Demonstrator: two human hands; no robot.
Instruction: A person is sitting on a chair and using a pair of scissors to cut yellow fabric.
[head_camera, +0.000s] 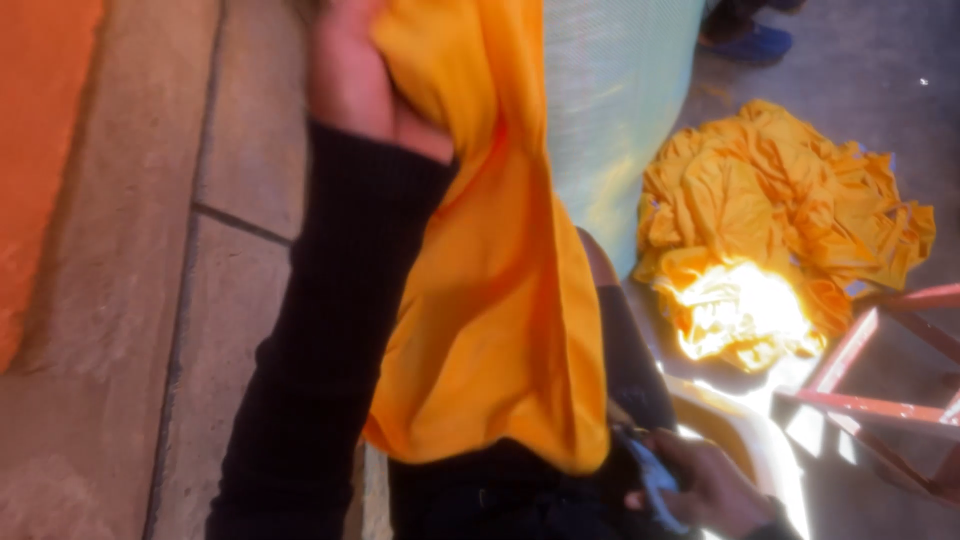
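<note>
My left hand (350, 70), in a black sleeve, is raised at the top of the view and grips a piece of yellow cloth (500, 300). The cloth hangs down from it over my lap. Low at the right, my right hand (712, 490) is closed on a small blue and white object (655, 480); blur hides what it is. A crumpled pile of the same yellow cloth (790, 210) lies on the floor to the right, partly washed out by sunlight.
A pale green woven sack (610, 100) stands behind the hanging cloth. A red metal frame (870, 400) sits at the lower right. Another person's blue shoe (755, 42) is at the top right. Concrete slabs (150, 250) and an orange surface (40, 150) lie to the left.
</note>
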